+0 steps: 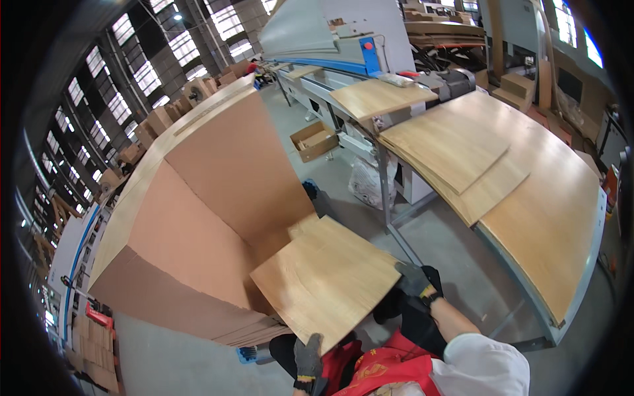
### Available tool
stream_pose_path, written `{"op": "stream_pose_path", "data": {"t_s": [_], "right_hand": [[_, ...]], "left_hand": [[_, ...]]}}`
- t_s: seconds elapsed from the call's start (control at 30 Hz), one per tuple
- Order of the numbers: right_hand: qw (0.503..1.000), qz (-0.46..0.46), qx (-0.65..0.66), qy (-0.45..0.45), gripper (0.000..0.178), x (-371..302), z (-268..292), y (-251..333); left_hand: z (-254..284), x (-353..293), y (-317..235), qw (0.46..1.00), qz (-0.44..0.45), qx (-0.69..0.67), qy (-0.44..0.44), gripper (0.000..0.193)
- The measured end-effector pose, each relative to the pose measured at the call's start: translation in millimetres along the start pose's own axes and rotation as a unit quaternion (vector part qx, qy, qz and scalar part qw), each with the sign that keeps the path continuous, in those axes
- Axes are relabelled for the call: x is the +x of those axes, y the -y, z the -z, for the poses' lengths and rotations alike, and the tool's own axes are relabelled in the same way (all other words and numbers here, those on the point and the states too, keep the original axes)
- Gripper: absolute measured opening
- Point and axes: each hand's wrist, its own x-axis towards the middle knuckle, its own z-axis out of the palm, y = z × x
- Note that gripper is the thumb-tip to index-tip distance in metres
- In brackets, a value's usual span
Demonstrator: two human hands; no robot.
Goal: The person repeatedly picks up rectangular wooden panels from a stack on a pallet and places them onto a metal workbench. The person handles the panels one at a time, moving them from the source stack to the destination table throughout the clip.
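Note:
A square light wood-grain panel (pixel 327 274) is between my two gloved hands, tilted in front of my lap. My left hand (pixel 308 360), in a grey glove, is closed on its near corner with the thumb on top. My right hand (pixel 414 280), also gloved, grips the right corner; its fingertips pass out of sight under the edge. The panel's far side lies over the low step of a tall stack of brown boards (pixel 198 198). Whether it rests on that step I cannot tell.
At right, a curved-looking worktable (pixel 548 198) bears two loose wood-grain panels (pixel 456 148). Behind it stands a long machine with a blue rail (pixel 356 66) and another panel (pixel 383 97) on it. An open cardboard box (pixel 314 140) and a white plastic bag (pixel 373 183) sit on the floor.

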Motion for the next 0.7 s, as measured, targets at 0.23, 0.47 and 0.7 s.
{"op": "stream_pose_path", "data": {"t_s": [0.23, 0.47, 0.7], "right_hand": [[0.988, 0.039, 0.136, 0.063, 0.062, -33, -104, 152], [0.630, 0.620, -0.467, -0.033, 0.036, 138, -242, 315], [0.743, 0.501, -0.443, 0.023, 0.059, 321, -397, 391]], "left_hand": [[15, 0, -144, 0.956, -0.267, 0.110, -0.043, 0.032], [38, 137, -386, 0.901, -0.333, -0.277, 0.007, 0.046], [-7, 248, -401, 0.780, -0.388, -0.421, 0.253, 0.044]]}}
